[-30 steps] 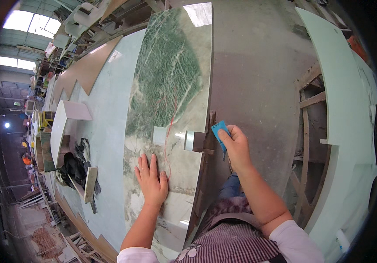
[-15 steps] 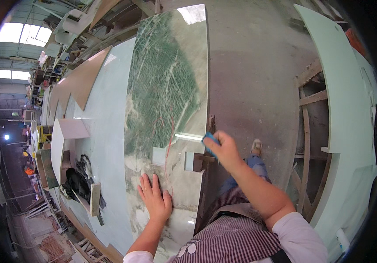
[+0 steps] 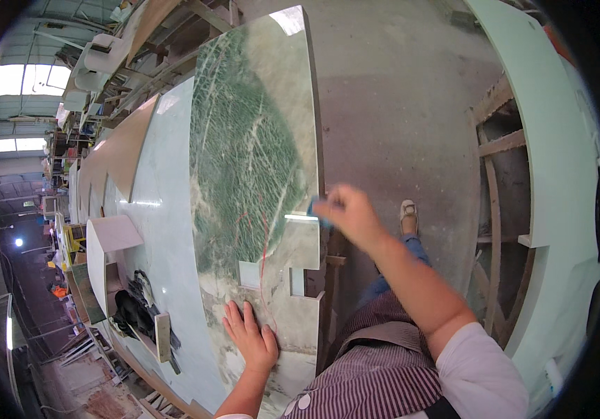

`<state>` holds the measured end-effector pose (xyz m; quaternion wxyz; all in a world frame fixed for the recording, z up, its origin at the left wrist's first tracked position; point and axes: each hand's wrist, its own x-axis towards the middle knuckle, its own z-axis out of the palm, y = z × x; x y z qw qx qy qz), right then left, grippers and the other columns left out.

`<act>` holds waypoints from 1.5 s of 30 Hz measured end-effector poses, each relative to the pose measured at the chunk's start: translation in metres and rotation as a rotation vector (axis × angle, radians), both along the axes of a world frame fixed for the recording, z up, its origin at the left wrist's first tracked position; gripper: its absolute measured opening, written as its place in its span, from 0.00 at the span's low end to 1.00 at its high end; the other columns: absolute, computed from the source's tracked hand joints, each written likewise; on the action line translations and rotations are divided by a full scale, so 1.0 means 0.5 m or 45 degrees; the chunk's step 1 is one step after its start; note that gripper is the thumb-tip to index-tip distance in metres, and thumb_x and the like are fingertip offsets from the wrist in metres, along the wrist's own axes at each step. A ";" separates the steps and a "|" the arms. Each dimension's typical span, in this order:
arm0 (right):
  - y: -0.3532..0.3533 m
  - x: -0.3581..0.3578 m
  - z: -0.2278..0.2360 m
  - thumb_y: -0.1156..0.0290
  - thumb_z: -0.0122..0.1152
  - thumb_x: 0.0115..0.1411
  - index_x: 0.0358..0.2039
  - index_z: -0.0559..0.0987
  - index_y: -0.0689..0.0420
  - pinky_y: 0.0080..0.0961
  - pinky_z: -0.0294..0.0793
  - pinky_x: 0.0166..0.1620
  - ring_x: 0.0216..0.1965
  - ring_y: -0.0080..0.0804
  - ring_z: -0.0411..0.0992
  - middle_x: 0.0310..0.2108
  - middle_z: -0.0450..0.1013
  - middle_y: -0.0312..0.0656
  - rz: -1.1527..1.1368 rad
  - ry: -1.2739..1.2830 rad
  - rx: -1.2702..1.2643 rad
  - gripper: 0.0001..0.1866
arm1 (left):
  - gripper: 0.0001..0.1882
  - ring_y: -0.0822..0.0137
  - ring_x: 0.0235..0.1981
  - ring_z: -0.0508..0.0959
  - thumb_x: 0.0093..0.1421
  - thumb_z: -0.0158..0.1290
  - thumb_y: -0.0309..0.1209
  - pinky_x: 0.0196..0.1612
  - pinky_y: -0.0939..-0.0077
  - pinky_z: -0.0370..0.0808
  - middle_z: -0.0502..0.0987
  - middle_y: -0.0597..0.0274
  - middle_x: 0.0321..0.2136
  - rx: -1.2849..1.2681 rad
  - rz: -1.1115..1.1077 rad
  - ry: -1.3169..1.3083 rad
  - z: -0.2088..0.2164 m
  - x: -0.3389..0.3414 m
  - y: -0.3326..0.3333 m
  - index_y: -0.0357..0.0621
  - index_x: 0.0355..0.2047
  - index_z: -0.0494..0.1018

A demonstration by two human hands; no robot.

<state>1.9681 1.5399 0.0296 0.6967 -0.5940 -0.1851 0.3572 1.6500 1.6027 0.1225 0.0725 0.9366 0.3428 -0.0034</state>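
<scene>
in the head view, the long polished green-and-cream veined stone slab [image 3: 250, 167] lies directly beneath your left grip [image 3: 252, 343] and to the left of your right grip [image 3: 351, 218]; the left one is nearer, being in contact. that left grip is spread flat on the slab's cream near part, holding nothing. your right grip, blurred, is curled around a small blue piece [image 3: 312, 207] at the slab's right edge; i cannot tell whether piece and slab touch. the slab's long axis runs away from your body, its far end pointing ahead. the blue piece shows on the slab-facing side of your fingers; its long axis is hidden.
</scene>
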 end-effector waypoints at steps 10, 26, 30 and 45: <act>-0.047 -0.078 0.026 0.60 0.69 0.54 0.22 0.74 0.59 0.21 0.65 0.29 0.26 0.18 0.63 0.21 0.67 0.32 0.108 0.263 -0.061 0.17 | 0.26 0.42 0.61 0.58 0.55 0.47 0.27 0.62 0.53 0.53 0.59 0.40 0.60 -0.116 0.125 -0.219 0.003 -0.008 0.035 0.37 0.56 0.64; -0.001 -0.029 0.018 0.61 0.69 0.54 0.24 0.73 0.59 0.25 0.66 0.29 0.26 0.21 0.64 0.21 0.68 0.35 -0.027 0.222 -0.038 0.16 | 0.34 0.47 0.69 0.45 0.66 0.39 0.46 0.67 0.46 0.39 0.47 0.44 0.67 0.201 -0.082 -0.026 -0.046 0.587 0.355 0.44 0.67 0.48; 0.125 0.192 0.013 0.58 0.68 0.55 0.23 0.74 0.59 0.23 0.66 0.29 0.24 0.19 0.64 0.20 0.69 0.33 -0.177 0.192 -0.038 0.18 | 0.34 0.46 0.69 0.45 0.65 0.40 0.45 0.67 0.46 0.39 0.47 0.43 0.67 0.215 -0.081 0.010 -0.046 0.636 0.354 0.43 0.67 0.48; 0.202 0.370 0.006 0.56 0.69 0.54 0.24 0.75 0.61 0.25 0.68 0.30 0.27 0.21 0.67 0.23 0.72 0.36 -0.114 0.175 -0.118 0.20 | 0.39 0.43 0.68 0.44 0.58 0.47 0.39 0.67 0.45 0.36 0.46 0.39 0.67 0.079 -0.080 0.075 0.002 0.663 0.343 0.36 0.66 0.49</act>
